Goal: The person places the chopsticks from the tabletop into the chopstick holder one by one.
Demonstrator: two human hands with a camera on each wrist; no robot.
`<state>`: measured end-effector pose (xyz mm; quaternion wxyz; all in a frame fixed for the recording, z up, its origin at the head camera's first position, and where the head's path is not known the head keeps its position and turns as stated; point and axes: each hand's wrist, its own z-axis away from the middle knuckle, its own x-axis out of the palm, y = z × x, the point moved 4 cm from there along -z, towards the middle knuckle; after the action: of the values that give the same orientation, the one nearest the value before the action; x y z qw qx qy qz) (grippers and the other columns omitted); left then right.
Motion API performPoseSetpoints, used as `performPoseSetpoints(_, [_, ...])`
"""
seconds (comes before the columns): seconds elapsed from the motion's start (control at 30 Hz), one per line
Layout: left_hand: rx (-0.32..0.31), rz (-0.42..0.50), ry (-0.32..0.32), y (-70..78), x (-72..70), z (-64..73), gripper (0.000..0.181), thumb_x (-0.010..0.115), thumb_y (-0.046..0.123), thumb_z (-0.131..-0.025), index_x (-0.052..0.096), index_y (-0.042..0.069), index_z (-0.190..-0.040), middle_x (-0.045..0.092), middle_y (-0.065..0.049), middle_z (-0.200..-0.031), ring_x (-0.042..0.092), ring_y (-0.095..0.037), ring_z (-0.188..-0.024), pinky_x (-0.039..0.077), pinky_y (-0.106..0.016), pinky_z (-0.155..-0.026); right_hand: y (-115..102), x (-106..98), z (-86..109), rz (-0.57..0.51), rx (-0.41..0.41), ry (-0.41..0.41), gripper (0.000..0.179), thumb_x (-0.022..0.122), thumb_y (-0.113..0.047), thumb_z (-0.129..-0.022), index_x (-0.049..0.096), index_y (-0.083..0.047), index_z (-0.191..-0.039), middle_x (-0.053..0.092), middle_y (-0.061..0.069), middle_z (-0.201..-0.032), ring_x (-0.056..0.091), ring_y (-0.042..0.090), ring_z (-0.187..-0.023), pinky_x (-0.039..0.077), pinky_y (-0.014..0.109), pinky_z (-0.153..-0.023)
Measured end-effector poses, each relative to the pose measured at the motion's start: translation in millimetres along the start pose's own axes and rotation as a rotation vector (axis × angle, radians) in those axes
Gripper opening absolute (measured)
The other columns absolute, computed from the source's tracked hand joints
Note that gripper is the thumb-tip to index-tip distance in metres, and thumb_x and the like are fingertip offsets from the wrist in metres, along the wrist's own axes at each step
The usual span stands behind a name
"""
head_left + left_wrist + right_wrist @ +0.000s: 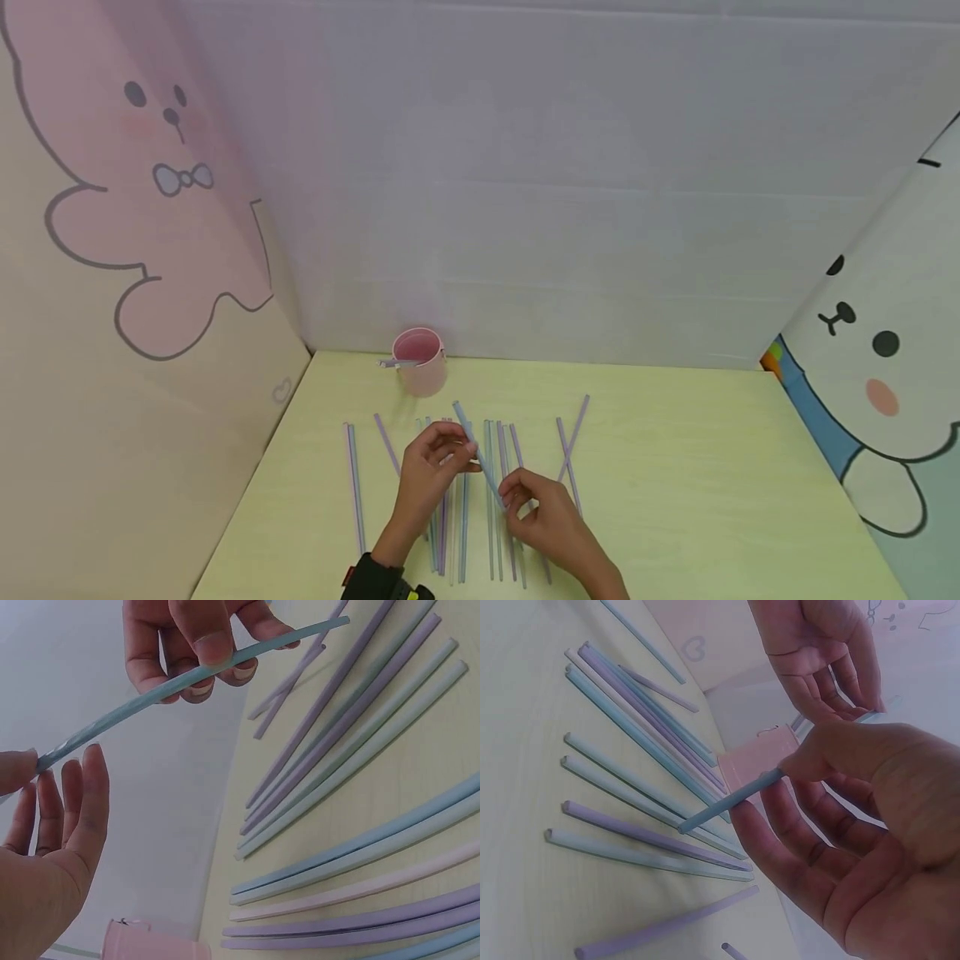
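Note:
Both hands hold one blue straw [487, 468] up above the table, slanting from upper left to lower right in the head view. My left hand [433, 468] pinches it near its far end, thumb against fingertips. Toward its near end my right hand [546, 518] grips it between thumb and fingers; a short length of straw sticks out past that grip in the right wrist view. Below the hands, several purple straws [652, 836], green straws [390, 742] and other pastel straws lie roughly side by side on the table, partly hidden by the hands in the head view.
A pink bucket [423, 382] stands at the back of the yellow table [697, 467], with straw ends [397, 363] over its rim. Two purple straws [576, 429] cross at the right. A pink and blue pair [354, 483] lies at the left. Printed cloths surround the table.

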<state>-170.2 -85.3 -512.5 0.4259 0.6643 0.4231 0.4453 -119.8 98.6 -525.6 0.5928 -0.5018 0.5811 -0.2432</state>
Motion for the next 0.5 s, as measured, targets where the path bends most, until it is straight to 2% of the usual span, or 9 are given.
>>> performPoseSetpoints(0.27, [0.025,0.010,-0.012,5.2,2.7,0.0,0.027,0.066,-0.003,-0.091,0.054,-0.008,-0.115,0.061,-0.022,-0.097,0.067,-0.019,-0.079,0.058,-0.059,-0.069,-0.3,-0.2,0.6,-0.014,-0.012,-0.009,0.024,0.065,0.010,-0.077,0.064,-0.008,-0.094,0.068,0.005,-0.079,0.063,0.013,-0.069,0.060,0.029,-0.046])
performPoseSetpoints(0.4, [0.041,-0.002,-0.007,8.5,2.8,0.0,0.026,0.066,-0.004,-0.091,0.054,-0.010,-0.113,0.062,-0.021,-0.095,0.068,-0.018,-0.078,0.061,-0.054,-0.068,1.9,-1.2,1.4,-0.007,-0.002,-0.009,0.025,0.068,0.008,-0.077,0.065,-0.010,-0.094,0.068,0.003,-0.080,0.063,0.015,-0.070,0.061,0.028,-0.049])
performPoseSetpoints(0.5, [0.076,-0.018,0.009,12.9,1.6,-0.6,0.027,0.066,-0.006,-0.090,0.053,-0.013,-0.112,0.061,-0.023,-0.094,0.068,-0.018,-0.078,0.063,-0.049,-0.068,5.6,-3.5,2.9,-0.001,0.034,0.000,0.025,0.069,0.007,-0.079,0.065,-0.012,-0.094,0.068,0.000,-0.082,0.064,0.016,-0.071,0.061,0.028,-0.053])
